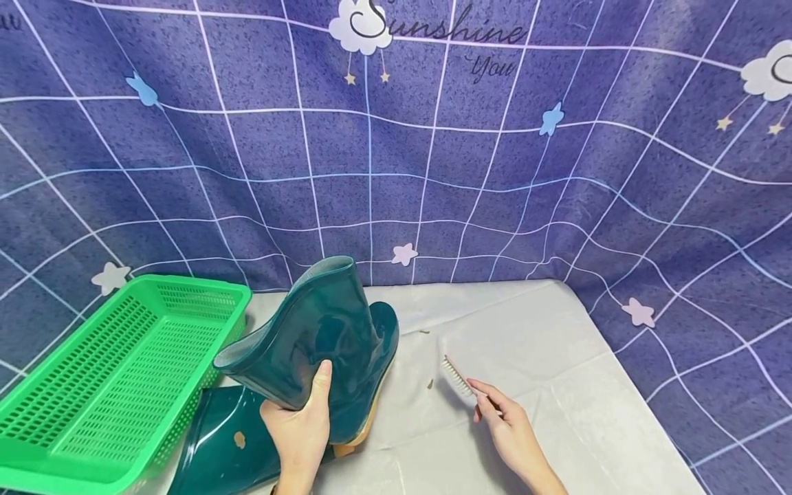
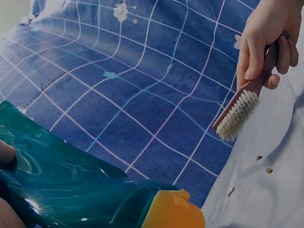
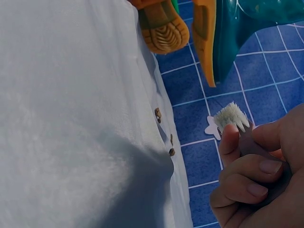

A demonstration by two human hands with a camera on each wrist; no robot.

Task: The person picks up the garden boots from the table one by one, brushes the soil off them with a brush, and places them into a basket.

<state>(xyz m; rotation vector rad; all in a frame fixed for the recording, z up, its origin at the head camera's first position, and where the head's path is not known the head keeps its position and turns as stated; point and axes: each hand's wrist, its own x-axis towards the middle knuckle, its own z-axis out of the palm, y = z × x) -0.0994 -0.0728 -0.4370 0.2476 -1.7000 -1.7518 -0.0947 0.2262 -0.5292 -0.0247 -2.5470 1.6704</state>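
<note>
A dark green rubber boot (image 1: 328,344) with a yellow-orange sole (image 3: 203,38) is held by its shaft in my left hand (image 1: 300,430), thumb across the near side. The boot's top opening faces up and left. In my right hand (image 1: 504,426) is a scrub brush (image 1: 456,377) with pale bristles and a brownish handle; the left wrist view shows its bristles (image 2: 237,116) clearly. Brush and boot are apart. A second green boot (image 1: 232,440) lies on its side under the left forearm, with a tan mud patch (image 1: 239,440) on its shaft.
At the left stands a green perforated plastic basket (image 1: 148,405). Small brown crumbs (image 1: 430,383) lie on the white-covered table (image 1: 557,392) between the boot and the brush. A blue checked curtain (image 1: 470,172) hangs behind and to the right.
</note>
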